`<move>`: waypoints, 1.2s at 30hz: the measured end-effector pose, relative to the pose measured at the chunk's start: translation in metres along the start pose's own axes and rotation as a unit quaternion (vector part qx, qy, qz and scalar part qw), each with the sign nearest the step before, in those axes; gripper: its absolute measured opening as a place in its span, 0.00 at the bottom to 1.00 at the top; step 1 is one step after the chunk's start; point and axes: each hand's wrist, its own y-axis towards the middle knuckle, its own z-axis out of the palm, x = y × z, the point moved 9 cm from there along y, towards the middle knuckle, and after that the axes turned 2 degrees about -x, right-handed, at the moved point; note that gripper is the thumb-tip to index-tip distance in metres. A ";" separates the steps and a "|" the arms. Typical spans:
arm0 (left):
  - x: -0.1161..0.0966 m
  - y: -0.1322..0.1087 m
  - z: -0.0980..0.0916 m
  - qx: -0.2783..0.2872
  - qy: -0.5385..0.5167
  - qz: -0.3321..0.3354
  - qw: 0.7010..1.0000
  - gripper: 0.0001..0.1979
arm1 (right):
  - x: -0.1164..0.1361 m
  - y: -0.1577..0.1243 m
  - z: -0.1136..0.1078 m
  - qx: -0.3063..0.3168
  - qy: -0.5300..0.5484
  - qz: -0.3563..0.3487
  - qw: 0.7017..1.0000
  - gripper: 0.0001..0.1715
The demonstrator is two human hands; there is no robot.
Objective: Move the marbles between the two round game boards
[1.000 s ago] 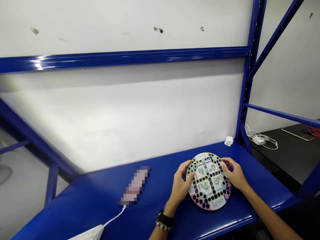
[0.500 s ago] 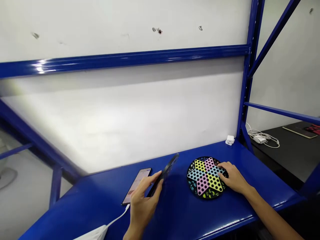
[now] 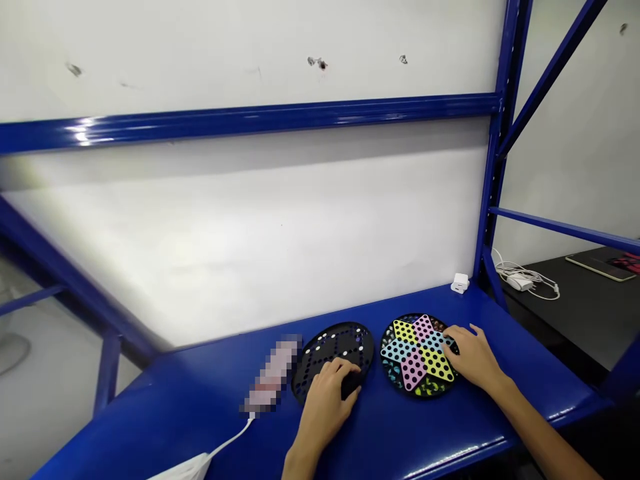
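On the tabletop (image 3: 390, 433), disc (image 3: 327, 350) and board (image 3: 417, 350) sit side by side. Left hand (image 3: 326, 403) has fingers apart over the disc; right hand (image 3: 473, 357) is at the board's rim, probably steadying it, can't tell if clamped.

The shelf (image 3: 200, 393) looks like glossy painted metal, the round lid (image 3: 330, 347) smooth dark plastic.

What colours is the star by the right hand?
The star is yellow, pink and light blue, with dark dots; best seen in the head view.
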 end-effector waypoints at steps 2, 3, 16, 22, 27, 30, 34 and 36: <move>-0.010 -0.001 0.008 0.035 -0.023 0.009 0.999 0.06 | -0.005 0.001 -0.001 0.001 0.011 0.014 1.000 0.15; -0.015 -0.001 0.012 0.054 -0.039 0.014 0.998 0.05 | -0.007 0.001 -0.001 0.004 0.019 0.016 1.000 0.15; -0.045 0.027 0.018 0.078 -0.095 0.029 0.992 0.12 | -0.010 -0.001 0.000 -0.005 0.042 0.038 0.998 0.15; -0.057 0.082 0.049 0.066 0.070 0.048 0.994 0.16 | -0.007 -0.003 0.003 0.014 0.060 0.033 0.998 0.17; -0.055 0.101 0.069 0.061 0.137 0.019 0.989 0.16 | -0.005 -0.004 0.005 0.025 0.068 0.034 0.997 0.17; -0.060 0.103 0.075 0.062 0.156 0.025 0.985 0.17 | -0.005 -0.004 0.005 0.028 0.068 0.033 0.997 0.18; -0.064 0.103 0.080 0.068 0.178 0.032 0.981 0.20 | -0.005 -0.005 0.006 0.036 0.067 0.032 0.997 0.19; -0.064 0.102 0.081 0.073 0.192 0.034 0.978 0.21 | -0.005 -0.005 0.007 0.036 0.062 0.029 0.997 0.19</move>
